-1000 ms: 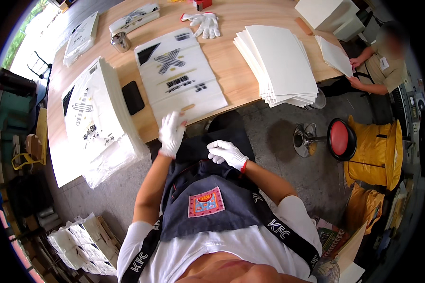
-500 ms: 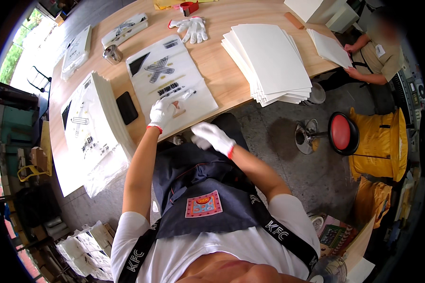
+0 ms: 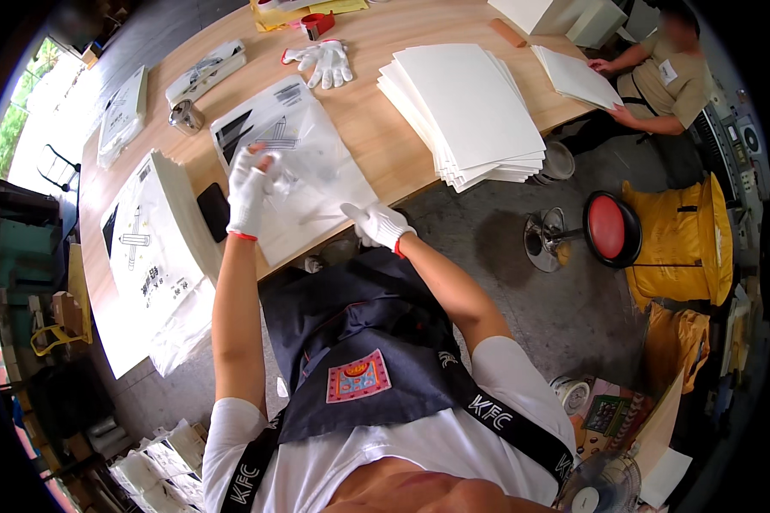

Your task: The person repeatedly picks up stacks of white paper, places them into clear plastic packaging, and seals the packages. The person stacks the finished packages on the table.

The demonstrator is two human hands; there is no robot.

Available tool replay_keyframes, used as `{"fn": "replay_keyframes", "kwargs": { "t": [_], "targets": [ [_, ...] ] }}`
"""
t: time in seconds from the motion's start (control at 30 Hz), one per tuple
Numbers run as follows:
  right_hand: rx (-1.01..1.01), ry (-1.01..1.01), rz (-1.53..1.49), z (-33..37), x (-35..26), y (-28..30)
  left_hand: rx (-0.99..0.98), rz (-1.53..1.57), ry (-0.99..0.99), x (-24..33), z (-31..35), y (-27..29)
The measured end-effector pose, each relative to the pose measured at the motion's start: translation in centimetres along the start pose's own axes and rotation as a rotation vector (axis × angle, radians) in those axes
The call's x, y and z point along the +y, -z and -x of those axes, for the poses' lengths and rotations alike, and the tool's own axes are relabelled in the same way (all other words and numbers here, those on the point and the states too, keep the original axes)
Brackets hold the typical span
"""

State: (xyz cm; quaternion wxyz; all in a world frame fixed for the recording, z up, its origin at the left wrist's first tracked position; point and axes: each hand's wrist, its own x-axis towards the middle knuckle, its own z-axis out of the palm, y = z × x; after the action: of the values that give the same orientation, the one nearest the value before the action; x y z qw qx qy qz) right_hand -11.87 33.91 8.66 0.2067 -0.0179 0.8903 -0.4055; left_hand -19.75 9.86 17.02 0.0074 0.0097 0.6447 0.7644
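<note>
A printed clear plastic bag (image 3: pixel 321 158) with pencil drawings lies in front of me at the table's near edge. My left hand (image 3: pixel 248 192), in a white knit glove with bare fingertips, is over its left side, fingers closed on the bag's raised, wrinkled film. My right hand (image 3: pixel 381 226), gloved in white too, is by the bag's near right corner. Its thumb is spread from the fingers, and nothing shows in it; whether it touches the bag I cannot tell. Left of the bag stands a thick stack of similar printed bags (image 3: pixel 150 248) of white sheets.
A black phone (image 3: pixel 214 207) and a metal cup (image 3: pixel 186 117) are left of the bag. Beyond it lie a spare glove (image 3: pixel 323 63) and a red tape dispenser (image 3: pixel 318 26). White sheets (image 3: pixel 466 107) are stacked right, near a seated person (image 3: pixel 663 81) and a red-topped stool (image 3: pixel 607 227).
My left hand has moved left and up, raising the bag's film, which now blurs the print. My right hand has come up to the bag's near corner. The view has shifted slightly.
</note>
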Motion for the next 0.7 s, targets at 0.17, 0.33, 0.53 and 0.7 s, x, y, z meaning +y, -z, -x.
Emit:
{"fn": "replay_keyframes", "kwargs": {
  "t": [0.17,0.33,0.53,0.7],
  "targets": [
    [0.42,0.318,-0.012,-1.7,-7.6,-1.6,-0.221,-0.444,-0.062,1.3,3.8,-4.4],
    [0.185,0.612,0.124,-7.6,-8.4,-3.5,-0.151,-0.797,-0.25,5.1,8.5,-6.7],
    [0.166,0.685,0.03,-1.0,-4.1,-1.4,0.151,-1.081,-0.471,1.7,7.8,-1.2],
    [0.789,0.331,0.501,7.4,1.9,11.0,0.234,-0.988,-0.716,4.0,10.5,-2.8]
  ]
}}
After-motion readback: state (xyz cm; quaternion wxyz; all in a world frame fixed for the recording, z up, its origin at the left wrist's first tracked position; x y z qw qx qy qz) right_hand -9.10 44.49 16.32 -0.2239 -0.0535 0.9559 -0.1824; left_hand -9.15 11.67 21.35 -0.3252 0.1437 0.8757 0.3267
